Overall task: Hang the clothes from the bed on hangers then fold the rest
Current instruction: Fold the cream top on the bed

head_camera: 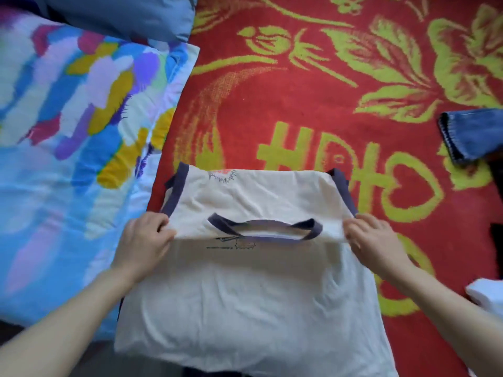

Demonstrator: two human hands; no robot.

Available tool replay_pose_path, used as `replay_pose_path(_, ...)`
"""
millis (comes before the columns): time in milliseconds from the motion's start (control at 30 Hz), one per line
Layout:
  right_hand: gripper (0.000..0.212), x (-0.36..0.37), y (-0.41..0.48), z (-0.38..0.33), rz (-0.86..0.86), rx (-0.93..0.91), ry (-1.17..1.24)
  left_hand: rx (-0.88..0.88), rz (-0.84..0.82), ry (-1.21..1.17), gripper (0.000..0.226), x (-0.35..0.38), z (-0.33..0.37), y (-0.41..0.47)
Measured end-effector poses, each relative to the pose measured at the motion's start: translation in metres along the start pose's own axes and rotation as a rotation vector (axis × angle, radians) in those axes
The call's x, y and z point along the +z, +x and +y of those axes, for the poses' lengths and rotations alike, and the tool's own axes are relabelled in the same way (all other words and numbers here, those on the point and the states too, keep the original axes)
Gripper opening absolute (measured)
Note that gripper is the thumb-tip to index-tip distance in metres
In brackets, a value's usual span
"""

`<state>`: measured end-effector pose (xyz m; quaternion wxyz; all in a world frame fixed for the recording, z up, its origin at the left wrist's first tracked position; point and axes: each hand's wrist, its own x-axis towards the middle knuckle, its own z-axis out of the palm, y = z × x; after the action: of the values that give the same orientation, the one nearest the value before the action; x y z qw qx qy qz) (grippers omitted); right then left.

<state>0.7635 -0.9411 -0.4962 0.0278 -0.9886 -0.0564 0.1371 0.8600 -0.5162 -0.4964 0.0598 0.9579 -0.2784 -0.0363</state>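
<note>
Fingers [159,225] of the left hand [145,238] are curled and pinch the cream T-shirt [245,295] at one shoulder. The right hand [374,240] pinches the other shoulder the same way, so both hands have cloth in them and neither lies flat. The shirt is spread on the bed at its near edge, over the red blanket [299,104] with its yellow-green flowers, and its hem reaches toward the person.

The navy collar [264,231] sits on the line between the two hands, and the navy-cuffed sleeves [175,190] lie beyond it toward the middle of the bed. I judge that holding both shoulders level keeps the fold line straight and the halves even. This looks like the folding part of the task, with this shirt partly folded.

A small dark print just below the collar is too fine to read, and a red spiky motif [223,174] shows no legible words. The blanket's large yellow-green characters [340,170] end in a heart, and I cannot read them.

A denim jeans leg [473,134] lies at the bed's right edge, and a white garment [487,295] is nearer the right corner. A many-coloured quilt [68,131] covers the left side.
</note>
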Motion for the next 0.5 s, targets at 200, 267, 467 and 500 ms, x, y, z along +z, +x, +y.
replay_pose_path(200,0.061,0.036,-0.021,-0.027,-0.356,0.138,-0.067,-0.167,-0.37,0.076,0.071,0.035,0.04,-0.023)
replay_pose_path(267,0.058,0.036,-0.008,-0.039,-0.285,0.131,-0.062,-0.188,-0.357,0.044,0.067,0.04,0.055,-0.008)
replay_pose_path(467,0.056,0.04,0.058,-0.066,-0.24,-0.07,-0.13,-0.176,-0.443,-0.006,0.06,0.069,0.094,0.054)
replay_pose_path(500,0.057,0.04,0.07,-0.066,-0.23,-0.092,-0.149,-0.173,-0.442,-0.007,0.06,0.068,0.095,0.063)
